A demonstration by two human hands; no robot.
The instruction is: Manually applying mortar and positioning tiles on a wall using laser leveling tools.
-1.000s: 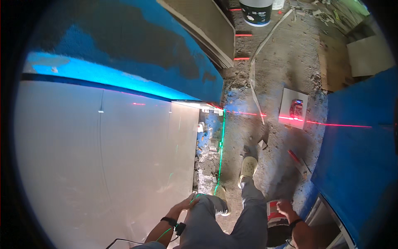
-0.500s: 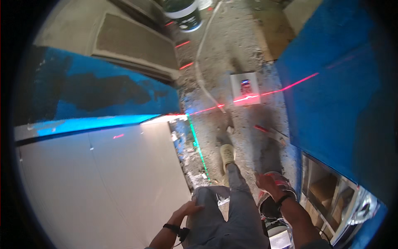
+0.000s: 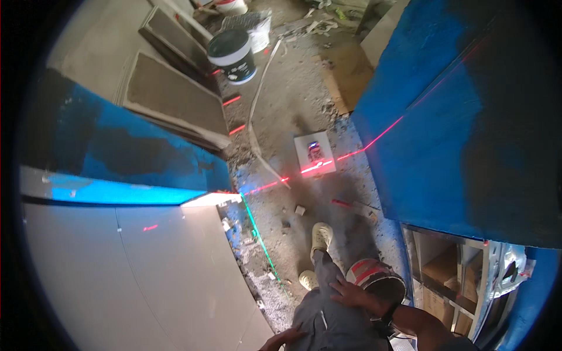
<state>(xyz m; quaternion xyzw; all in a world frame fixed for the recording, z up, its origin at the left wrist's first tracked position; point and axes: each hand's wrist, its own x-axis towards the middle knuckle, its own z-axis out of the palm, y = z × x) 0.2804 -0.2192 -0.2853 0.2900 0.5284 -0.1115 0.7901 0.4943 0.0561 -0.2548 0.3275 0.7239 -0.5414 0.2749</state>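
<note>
My right hand (image 3: 350, 293) lies on my right trouser leg (image 3: 326, 270), fingers spread and nothing held. Close beside that hand stands a red and white bucket (image 3: 362, 268) with a dark inside. My left hand (image 3: 289, 337) rests flat on my left thigh at the lower edge, partly cut off by the frame. Ahead of my feet a small laser level (image 3: 315, 151) sits on a white square tile (image 3: 305, 166). It shares the floor with a bright red line running across to both sides.
Large pale tiles (image 3: 88, 275) cover the left side. Blue-coated surfaces (image 3: 410, 146) flank the passage. A dark bucket with a white band (image 3: 232, 55) and leaning panels (image 3: 175, 96) stand farther off. A pale hose (image 3: 256, 111) crosses the rubble-strewn floor. Shelving with boxes (image 3: 442, 269) is at right.
My right hand has left the red and white bucket's rim and now lies on my leg. The view has shifted, and both my shoes now show.
</note>
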